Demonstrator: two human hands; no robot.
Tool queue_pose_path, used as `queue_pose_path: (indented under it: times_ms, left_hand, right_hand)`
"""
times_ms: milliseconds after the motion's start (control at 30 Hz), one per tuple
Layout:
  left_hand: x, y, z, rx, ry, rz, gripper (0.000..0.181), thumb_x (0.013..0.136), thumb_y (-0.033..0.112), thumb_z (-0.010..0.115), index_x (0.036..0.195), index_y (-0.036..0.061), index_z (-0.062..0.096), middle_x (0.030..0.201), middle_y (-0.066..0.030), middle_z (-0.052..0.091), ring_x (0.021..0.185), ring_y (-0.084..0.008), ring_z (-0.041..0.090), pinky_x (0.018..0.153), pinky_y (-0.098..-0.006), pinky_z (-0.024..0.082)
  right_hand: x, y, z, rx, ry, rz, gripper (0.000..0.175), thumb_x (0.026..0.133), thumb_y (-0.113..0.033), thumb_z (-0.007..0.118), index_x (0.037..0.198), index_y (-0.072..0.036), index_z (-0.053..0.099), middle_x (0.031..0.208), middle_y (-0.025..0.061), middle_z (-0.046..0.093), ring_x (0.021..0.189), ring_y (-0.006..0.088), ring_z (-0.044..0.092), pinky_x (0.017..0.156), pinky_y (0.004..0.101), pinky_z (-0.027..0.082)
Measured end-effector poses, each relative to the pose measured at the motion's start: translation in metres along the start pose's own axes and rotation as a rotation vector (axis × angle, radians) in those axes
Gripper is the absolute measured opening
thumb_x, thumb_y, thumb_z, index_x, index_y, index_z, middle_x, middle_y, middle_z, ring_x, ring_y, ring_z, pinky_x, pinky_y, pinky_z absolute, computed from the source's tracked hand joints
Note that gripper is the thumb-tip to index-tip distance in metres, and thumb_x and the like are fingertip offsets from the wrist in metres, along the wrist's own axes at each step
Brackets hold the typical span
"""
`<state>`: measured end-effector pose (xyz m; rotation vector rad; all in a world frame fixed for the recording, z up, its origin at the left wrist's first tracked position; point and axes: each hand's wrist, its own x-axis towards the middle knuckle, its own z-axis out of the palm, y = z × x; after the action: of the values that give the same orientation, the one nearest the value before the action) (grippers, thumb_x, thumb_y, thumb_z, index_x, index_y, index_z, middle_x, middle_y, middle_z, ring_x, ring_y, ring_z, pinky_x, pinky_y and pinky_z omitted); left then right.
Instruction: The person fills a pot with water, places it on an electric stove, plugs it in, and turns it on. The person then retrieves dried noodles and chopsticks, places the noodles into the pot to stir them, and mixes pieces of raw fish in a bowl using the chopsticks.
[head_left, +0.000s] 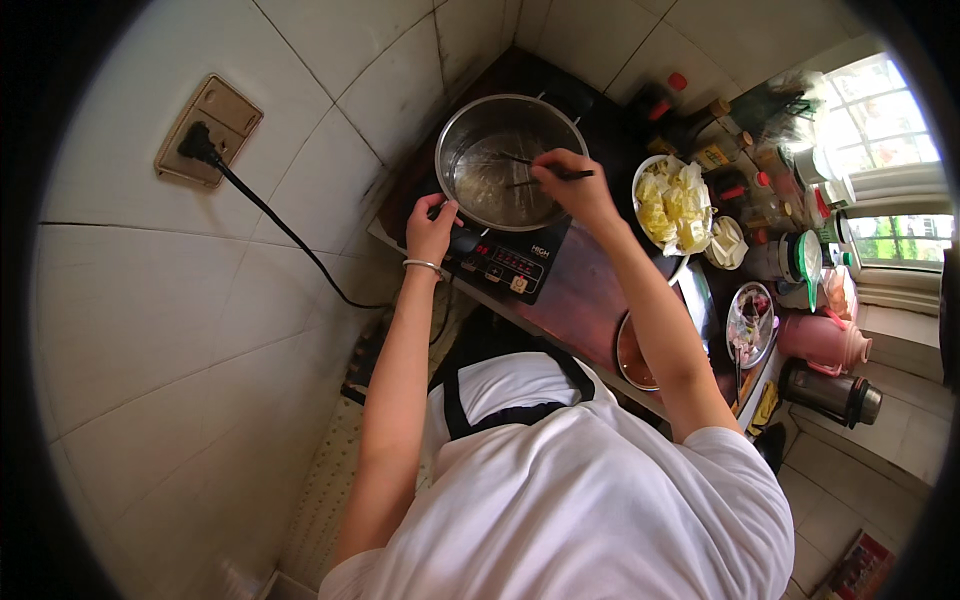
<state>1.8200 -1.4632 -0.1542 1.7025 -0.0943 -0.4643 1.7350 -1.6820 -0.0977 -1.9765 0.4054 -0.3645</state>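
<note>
A stainless steel pot (512, 223) stands on a black induction cooker (510, 274) with lit red indicators. Inside are clear liquid and pale, translucent strands (480, 187), perhaps noodles. My left hand (431, 229), a bangle at its wrist, grips the pot's near black handle (466, 241) at the rim. In my right hand (574, 184) is a pair of dark chopsticks (517, 158), their tips spread apart inside the pot. The far handle (562, 103) of the pot points toward the wall corner.
Right of the pot stand a bowl of cut cabbage leaves (673, 206) and a small dish of white pieces (725, 242). A reddish-brown bowl (636, 352) sits partly under my right forearm. Several bottles (709, 156), a pink thermos (821, 341) and a plugged-in cord (285, 238) surround the workspace.
</note>
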Motion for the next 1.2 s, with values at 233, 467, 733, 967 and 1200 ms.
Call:
queue_pose_path:
  times_ms: [233,467,733,967,1200]
  left_hand:
    - [-0.008,0.009,0.010,-0.348,0.151,-0.033,0.040,0.082,0.026,0.069,0.110,0.0016,0.052,0.090,-0.0071,0.059,0.077,-0.0137,0.058,0.071,-0.0253,0.046]
    - [-0.012,0.009,0.020,-0.119,0.180,0.001,0.034,0.081,0.012,0.066,0.109,0.0019,0.052,0.100,-0.0127,0.059,0.071,-0.0145,0.060,0.067,-0.0281,0.047]
    - [-0.012,0.003,0.017,-0.164,0.198,0.045,0.028,0.080,0.009,0.064,0.104,0.0015,0.053,0.090,-0.0105,0.062,0.060,-0.0139,0.062,0.059,-0.0262,0.047]
    - [-0.012,0.008,0.017,-0.097,0.121,0.029,0.024,0.082,0.011,0.064,0.102,0.0009,0.054,0.097,-0.0102,0.060,0.064,-0.0143,0.061,0.062,-0.0267,0.046]
    - [-0.012,0.006,0.015,-0.121,0.158,0.048,0.024,0.082,0.011,0.064,0.101,0.0013,0.054,0.092,-0.0088,0.061,0.064,-0.0138,0.061,0.061,-0.0262,0.045]
  right_hand:
    - [-0.012,-0.044,-0.030,0.050,0.115,0.034,0.012,0.080,-0.013,0.068,0.087,-0.003,0.064,0.070,0.0018,0.062,0.060,0.0071,0.056,0.054,0.0232,0.045]
    - [-0.011,-0.013,-0.006,-0.086,0.221,-0.029,0.010,0.082,-0.009,0.064,0.089,-0.004,0.060,0.072,0.0104,0.061,0.067,0.0164,0.061,0.061,0.0274,0.049]
    - [-0.026,-0.014,-0.029,-0.097,0.428,0.014,0.011,0.082,-0.012,0.065,0.085,-0.004,0.059,0.071,0.0088,0.061,0.061,0.0167,0.060,0.057,0.0282,0.047]
    - [-0.020,-0.007,0.030,-0.107,0.231,-0.134,0.007,0.079,-0.007,0.062,0.085,-0.004,0.062,0.075,0.0135,0.063,0.070,0.0257,0.063,0.062,0.0315,0.049]
    - [-0.026,-0.022,-0.005,-0.046,0.346,-0.036,0.008,0.079,-0.007,0.065,0.084,-0.003,0.062,0.070,0.0099,0.063,0.064,0.0134,0.061,0.060,0.0251,0.048]
